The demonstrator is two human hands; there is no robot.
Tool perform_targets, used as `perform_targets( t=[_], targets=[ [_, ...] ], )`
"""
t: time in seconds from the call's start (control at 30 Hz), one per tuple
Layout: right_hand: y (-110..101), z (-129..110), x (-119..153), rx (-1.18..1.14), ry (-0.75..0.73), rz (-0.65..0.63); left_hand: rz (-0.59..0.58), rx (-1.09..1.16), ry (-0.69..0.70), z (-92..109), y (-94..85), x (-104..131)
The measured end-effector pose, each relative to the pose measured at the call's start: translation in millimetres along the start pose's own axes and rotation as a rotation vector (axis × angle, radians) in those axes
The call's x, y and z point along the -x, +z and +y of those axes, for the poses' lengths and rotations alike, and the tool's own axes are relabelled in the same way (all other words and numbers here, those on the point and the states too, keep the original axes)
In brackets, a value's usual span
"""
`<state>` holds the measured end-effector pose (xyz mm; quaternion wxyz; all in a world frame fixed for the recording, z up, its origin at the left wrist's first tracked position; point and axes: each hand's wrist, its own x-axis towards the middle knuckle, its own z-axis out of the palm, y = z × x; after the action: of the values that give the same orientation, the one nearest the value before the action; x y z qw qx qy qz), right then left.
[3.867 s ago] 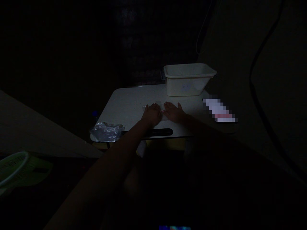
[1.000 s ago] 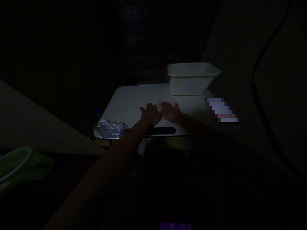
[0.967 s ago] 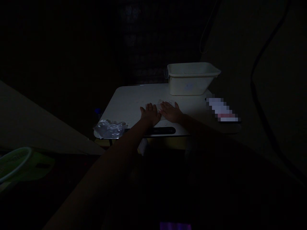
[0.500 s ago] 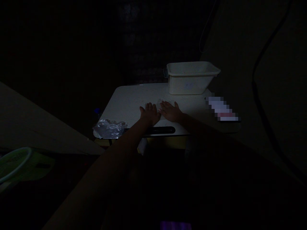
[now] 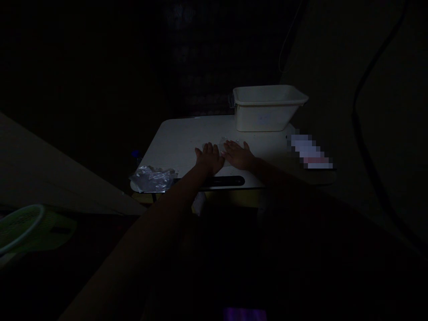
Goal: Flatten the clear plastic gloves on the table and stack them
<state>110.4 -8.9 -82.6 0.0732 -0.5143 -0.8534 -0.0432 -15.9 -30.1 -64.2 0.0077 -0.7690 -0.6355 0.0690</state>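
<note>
The room is dim. On the small white table (image 5: pixel 180 141), both hands lie palm down near the front edge, side by side and almost touching. My left hand (image 5: pixel 209 159) has its fingers spread over a thin clear plastic piece, mostly hidden beneath it. My right hand (image 5: pixel 238 155) also lies flat with fingers stretched out, and clear plastic (image 5: pixel 224 141) shows past its fingertips. A crumpled clear plastic bag (image 5: pixel 154 178) rests at the table's front left corner, beside my left forearm.
A white plastic tub (image 5: pixel 262 117) stands at the back right of the table. A blurred-out flat item (image 5: pixel 309 151) lies at the right. A dark slot (image 5: pixel 227 181) runs along the front edge. On the floor at the left is a green basket (image 5: pixel 50 232).
</note>
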Motion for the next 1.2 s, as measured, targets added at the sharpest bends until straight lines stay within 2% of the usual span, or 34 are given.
perform_targets(
  t=[0.3, 1.2],
  targets=[
    [-3.5, -0.7, -0.6, -0.021, 0.018, -0.056, 0.012, -0.007, 0.002, -0.7, 0.7, 0.1],
    [-1.7, 0.1, 0.7, -0.007, -0.005, -0.027, 0.038, 0.008, -0.124, -20.2, 5.7, 0.1]
  ],
)
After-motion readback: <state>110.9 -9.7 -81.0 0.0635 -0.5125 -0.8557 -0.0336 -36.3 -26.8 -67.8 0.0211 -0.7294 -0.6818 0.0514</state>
